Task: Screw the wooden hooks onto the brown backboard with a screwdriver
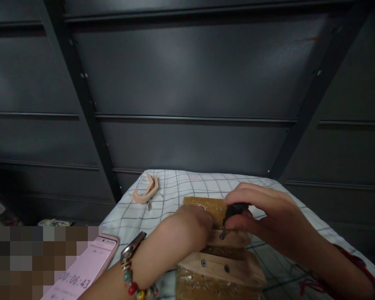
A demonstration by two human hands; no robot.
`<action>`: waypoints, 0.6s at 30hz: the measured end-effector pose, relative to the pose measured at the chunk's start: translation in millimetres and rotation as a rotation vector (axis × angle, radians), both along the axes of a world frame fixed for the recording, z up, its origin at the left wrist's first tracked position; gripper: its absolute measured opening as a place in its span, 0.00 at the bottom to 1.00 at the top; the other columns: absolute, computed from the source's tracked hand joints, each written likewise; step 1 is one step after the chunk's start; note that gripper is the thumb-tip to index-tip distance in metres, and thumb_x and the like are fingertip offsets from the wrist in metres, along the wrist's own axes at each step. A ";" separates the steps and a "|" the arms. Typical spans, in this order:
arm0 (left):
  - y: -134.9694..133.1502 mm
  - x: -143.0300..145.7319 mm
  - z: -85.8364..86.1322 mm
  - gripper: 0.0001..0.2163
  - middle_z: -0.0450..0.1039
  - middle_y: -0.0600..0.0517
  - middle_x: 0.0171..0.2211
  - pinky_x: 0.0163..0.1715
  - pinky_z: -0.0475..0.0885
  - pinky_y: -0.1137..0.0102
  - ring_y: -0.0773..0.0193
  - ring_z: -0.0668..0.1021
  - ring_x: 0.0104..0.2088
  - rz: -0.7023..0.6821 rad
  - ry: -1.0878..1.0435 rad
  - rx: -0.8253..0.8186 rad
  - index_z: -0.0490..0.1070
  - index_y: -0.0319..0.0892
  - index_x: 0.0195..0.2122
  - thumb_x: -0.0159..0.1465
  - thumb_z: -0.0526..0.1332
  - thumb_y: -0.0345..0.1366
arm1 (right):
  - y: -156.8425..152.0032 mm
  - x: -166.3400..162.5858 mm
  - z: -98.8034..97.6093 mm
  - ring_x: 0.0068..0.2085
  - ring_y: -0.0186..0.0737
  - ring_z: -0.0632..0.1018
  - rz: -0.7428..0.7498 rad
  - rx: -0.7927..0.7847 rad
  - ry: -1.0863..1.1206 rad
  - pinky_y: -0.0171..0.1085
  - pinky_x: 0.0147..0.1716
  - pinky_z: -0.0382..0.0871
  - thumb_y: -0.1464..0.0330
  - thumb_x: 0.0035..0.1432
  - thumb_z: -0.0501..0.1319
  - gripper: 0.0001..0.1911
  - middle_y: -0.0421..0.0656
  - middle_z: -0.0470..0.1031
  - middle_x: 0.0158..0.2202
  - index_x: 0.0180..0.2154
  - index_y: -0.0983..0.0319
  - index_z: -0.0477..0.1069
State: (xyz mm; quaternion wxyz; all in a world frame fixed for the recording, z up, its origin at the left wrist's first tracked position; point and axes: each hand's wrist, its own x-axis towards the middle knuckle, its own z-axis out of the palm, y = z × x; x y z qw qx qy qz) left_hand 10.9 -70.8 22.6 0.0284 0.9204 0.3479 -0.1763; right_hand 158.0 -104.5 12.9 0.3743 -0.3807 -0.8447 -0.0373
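A wooden board (218, 266) with strips screwed across it lies on a checked cloth (178, 187). My right hand (262, 216) is closed round a small black-handled tool (233, 212), whose tip points down at the board. My left hand (193, 227) rests on the board right beside the tool tip; its fingers are curled against the wood and mostly hidden. A bead bracelet and a watch sit on my left wrist (134, 266).
A curved pale wooden piece (146, 192) with a small screw beside it lies at the cloth's far left. A pink phone (84, 266) showing a timer lies at the lower left. A dark metal-framed wall rises close behind.
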 end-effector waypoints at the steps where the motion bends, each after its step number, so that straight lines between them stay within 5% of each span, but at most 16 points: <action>1: 0.5 0.0 -0.5 0.10 0.75 0.42 0.36 0.29 0.67 0.71 0.58 0.76 0.35 0.004 -0.009 0.003 0.72 0.35 0.38 0.58 0.54 0.28 | -0.4 1.6 1.9 0.25 0.33 0.72 0.020 -0.017 -0.027 0.31 0.24 0.65 0.63 0.55 0.57 0.07 0.39 0.71 0.25 0.30 0.60 0.68; 8: -2.3 2.1 3.9 0.12 0.74 0.42 0.38 0.28 0.67 0.72 0.57 0.76 0.35 0.104 -0.016 -0.013 0.70 0.35 0.41 0.56 0.56 0.29 | -3.2 8.2 8.5 0.44 0.35 0.73 0.110 -0.070 -0.184 0.31 0.39 0.68 0.73 0.58 0.50 0.17 0.42 0.73 0.44 0.50 0.56 0.61; 18: -4.3 2.9 4.2 0.09 0.75 0.41 0.30 0.23 0.65 0.72 0.56 0.77 0.30 0.032 -0.001 -0.011 0.73 0.32 0.35 0.57 0.54 0.28 | -10.7 -0.7 4.8 0.21 0.29 0.69 -0.031 -0.131 -0.080 0.28 0.19 0.62 0.72 0.45 0.64 0.07 0.34 0.69 0.22 0.29 0.59 0.66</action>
